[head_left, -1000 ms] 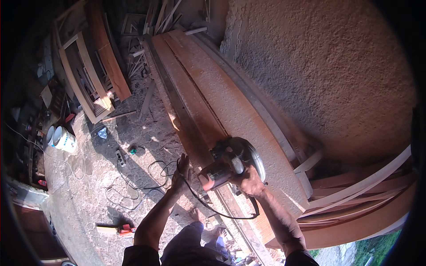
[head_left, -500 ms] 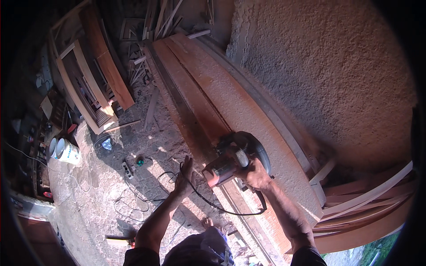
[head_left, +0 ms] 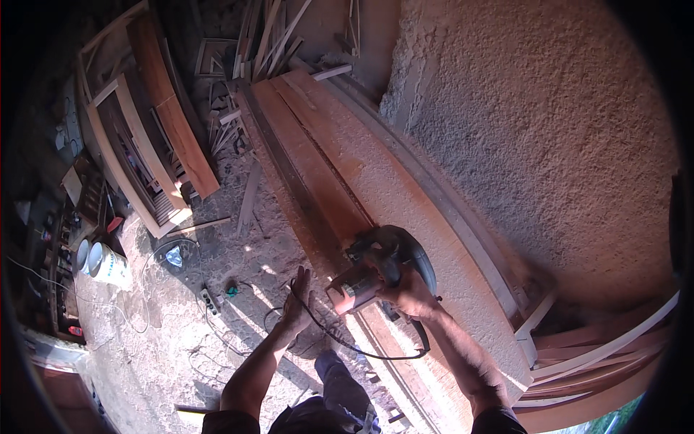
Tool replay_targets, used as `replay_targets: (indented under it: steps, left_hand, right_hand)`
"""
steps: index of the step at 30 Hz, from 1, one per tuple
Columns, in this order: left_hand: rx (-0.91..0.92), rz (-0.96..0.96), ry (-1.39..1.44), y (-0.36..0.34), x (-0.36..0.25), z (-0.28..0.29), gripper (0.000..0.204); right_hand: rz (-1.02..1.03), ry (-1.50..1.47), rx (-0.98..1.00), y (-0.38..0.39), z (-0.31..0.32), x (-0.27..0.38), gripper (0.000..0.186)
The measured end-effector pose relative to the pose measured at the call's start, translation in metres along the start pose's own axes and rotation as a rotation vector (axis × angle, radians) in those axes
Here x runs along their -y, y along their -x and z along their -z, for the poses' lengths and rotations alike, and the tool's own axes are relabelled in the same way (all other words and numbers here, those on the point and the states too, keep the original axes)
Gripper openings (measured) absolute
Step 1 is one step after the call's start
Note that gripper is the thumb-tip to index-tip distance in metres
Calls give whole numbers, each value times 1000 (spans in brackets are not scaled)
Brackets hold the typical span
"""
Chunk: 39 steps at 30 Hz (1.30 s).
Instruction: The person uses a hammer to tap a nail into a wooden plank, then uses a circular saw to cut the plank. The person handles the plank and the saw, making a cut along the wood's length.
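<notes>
My right hand [head_left: 413, 295] is closed round the handle of a dark circular saw [head_left: 405, 249], whose reddish motor end points left. The saw rests on a long, sawdust-covered wooden board [head_left: 412, 195]. A dark lengthwise line [head_left: 336, 172] runs along the wood from the saw toward the far end. To the left of the saw, my left hand [head_left: 296, 307] is raised with its fingers stretched out. The saw's black power cable [head_left: 340, 346] loops from its rear handle across to the left hand and passes over it. The blade is hidden.
A rough wall [head_left: 535, 137] rises on the right. Curved planks [head_left: 607, 362] are stacked at the lower right. Wooden frames [head_left: 137, 137] lean at the upper left, near white buckets [head_left: 108, 264]. A power strip [head_left: 208, 301] and cords lie on the dusty floor [head_left: 166, 354].
The view has shifted, so the bench sits slightly lower. My right hand still grips the saw. A leg has come forward beside the bench, and the left hand's fingers remain extended by the cable.
</notes>
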<state>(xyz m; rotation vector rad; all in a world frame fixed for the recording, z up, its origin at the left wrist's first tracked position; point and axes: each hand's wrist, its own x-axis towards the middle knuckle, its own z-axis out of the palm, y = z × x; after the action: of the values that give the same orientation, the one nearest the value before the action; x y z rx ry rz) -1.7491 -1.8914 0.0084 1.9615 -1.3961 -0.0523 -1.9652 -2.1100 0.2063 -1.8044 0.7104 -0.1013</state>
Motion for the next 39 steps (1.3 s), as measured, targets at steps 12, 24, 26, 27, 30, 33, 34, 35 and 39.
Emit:
replay_targets:
  steps: [12,24,26,27,30,33,34,35,39]
  left_hand:
    - [321,374,36,15,66,-26,71]
    - [356,715,6,-40,123,33,37]
    - [173,752,23,-75,135,52,40]
    - [111,726,36,-95,145,60,40]
    - [-90,580,71,-152,182,87,41]
    - [-180,513,19,-221,221,109,42]
    - [-209,469,-6,-245,235,117,42]
    - [-208,442,-22,-270,248,124,42]
    - [-208,307,-148,-365,302,137,45]
  right_hand:
    - [-15,72,-36,-112,-16,26,55]
    - [-21,-8,-17,-214,-30,67,56]
    - [14,5,-21,-231,-33,70,57]
    - [-12,24,-10,-239,-34,71,58]
    - [-52,71,4,-264,-38,74,61]
    - [25,98,-50,-284,-43,77,54]
    - [80,104,-84,-289,-45,80,45]
    - [137,105,-125,-294,-47,83,36]
    - [118,100,-142,-322,-50,101,41]
